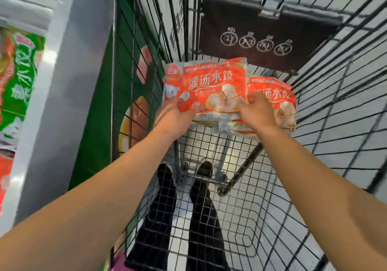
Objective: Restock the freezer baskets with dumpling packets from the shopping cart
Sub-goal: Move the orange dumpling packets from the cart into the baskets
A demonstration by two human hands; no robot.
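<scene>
A stack of packets (206,88) is being held low in the cart (335,103), its long axis running left to right. Its near-left corner is being gripped by the left hand (174,117); the right hand (258,111) is being clasped over the top, right of middle, at equal reach.

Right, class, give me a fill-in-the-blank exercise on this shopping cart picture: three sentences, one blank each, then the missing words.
1. Both hands reach into the wire shopping cart and grip a stack of ____ dumpling packets.
2. The left hand holds the top packet at its near-left corner, while the right hand grips where it overlaps the ____ packet.
3. In the freezer on the left lies a packet that is mostly ____.

Missing words: orange; second; green
</scene>
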